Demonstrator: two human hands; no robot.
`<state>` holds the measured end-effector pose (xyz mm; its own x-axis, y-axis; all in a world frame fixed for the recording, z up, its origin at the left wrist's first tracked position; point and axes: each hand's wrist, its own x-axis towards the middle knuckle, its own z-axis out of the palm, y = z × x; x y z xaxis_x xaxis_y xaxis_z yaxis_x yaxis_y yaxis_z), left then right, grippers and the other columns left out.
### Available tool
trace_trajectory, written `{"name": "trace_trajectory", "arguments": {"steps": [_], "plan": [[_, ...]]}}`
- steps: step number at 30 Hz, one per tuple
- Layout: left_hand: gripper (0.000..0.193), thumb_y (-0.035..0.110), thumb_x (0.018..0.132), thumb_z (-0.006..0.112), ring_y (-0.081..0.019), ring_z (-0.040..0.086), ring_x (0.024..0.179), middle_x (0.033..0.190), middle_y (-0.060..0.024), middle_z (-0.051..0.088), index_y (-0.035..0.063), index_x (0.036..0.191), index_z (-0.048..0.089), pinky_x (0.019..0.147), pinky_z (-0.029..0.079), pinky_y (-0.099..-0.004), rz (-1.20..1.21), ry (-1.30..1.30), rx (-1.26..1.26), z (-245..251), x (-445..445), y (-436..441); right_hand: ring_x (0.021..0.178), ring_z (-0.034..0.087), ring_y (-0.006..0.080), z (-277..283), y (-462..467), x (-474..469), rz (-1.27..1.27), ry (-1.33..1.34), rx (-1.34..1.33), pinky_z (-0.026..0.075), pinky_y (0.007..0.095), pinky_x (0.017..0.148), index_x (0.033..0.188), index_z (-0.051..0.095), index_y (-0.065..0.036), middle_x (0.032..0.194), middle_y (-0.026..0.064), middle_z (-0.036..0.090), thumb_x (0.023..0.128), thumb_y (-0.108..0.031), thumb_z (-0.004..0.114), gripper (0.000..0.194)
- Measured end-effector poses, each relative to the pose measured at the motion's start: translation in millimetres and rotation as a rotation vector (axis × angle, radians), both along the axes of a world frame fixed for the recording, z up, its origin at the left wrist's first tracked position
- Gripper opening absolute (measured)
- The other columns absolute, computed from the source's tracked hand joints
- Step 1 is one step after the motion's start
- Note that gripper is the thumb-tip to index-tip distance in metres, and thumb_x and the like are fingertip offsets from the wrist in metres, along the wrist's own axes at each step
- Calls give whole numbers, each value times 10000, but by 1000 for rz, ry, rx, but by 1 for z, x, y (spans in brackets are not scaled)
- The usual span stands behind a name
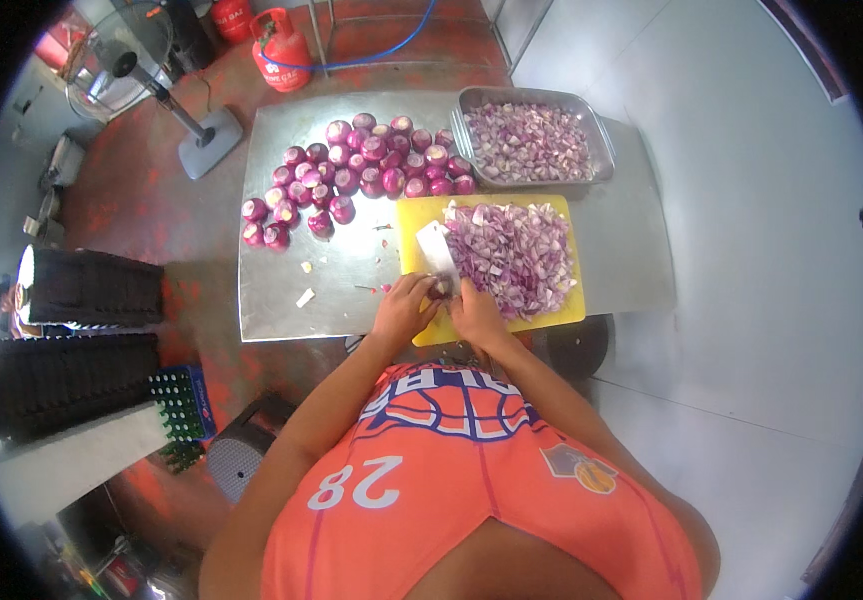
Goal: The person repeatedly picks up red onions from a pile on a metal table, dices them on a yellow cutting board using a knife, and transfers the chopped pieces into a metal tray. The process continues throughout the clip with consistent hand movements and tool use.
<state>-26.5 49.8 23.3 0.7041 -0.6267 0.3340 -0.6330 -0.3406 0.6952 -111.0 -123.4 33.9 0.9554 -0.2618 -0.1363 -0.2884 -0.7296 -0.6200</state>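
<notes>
My right hand grips a broad-bladed kitchen knife, its blade pointing away from me over a yellow cutting board. Against the left side of the blade, my left hand holds a red onion down on the board. Fingers hide part of that onion and the knife's handle. Chopped red onion is heaped over the right part of the board. Beyond and to the left, several peeled whole red onions are spread on the steel table.
A metal pan of diced onion stands at the table's far right. Onion scraps lie left of the board. A pale wall rises on the right. On the floor are a pedestal fan, a red gas cylinder and a bottle crate.
</notes>
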Motion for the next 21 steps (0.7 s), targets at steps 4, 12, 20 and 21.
{"name": "trace_trajectory", "arguments": {"steps": [4, 12, 20, 21], "plan": [[466, 179, 838, 823, -351, 646, 1167, 1244, -141, 668, 47, 1248, 646, 968, 558, -448, -72, 17, 237, 0, 5, -17, 730, 658, 555, 18, -9, -18, -31, 1, -48, 499, 670, 681, 1071, 503, 29, 759, 332, 663, 952, -181, 571, 251], [403, 178, 878, 798, -338, 683, 1116, 1212, -142, 705, 52, 1222, 631, 920, 585, -434, -11, 71, 50, -6, -5, 2, 746, 681, 540, 63, 1, -26, 90, 145, -84, 516, 657, 686, 1098, 485, 29, 768, 332, 672, 963, -177, 555, 256], [317, 131, 872, 792, -313, 716, 1061, 1146, -111, 735, 71, 1155, 663, 870, 608, -408, 35, 14, -29, -18, -9, 6, 772, 692, 540, 33, 32, 0, 62, 98, -78, 539, 637, 707, 1103, 476, 35, 792, 322, 689, 964, -169, 563, 261], [317, 129, 871, 792, -312, 716, 1064, 1145, -110, 736, 74, 1155, 664, 868, 609, -408, 43, 25, -42, -17, -8, 7, 775, 691, 542, 29, 33, 4, 57, 100, -75, 540, 636, 709, 1104, 477, 36, 789, 322, 688, 965, -167, 564, 261]]}}
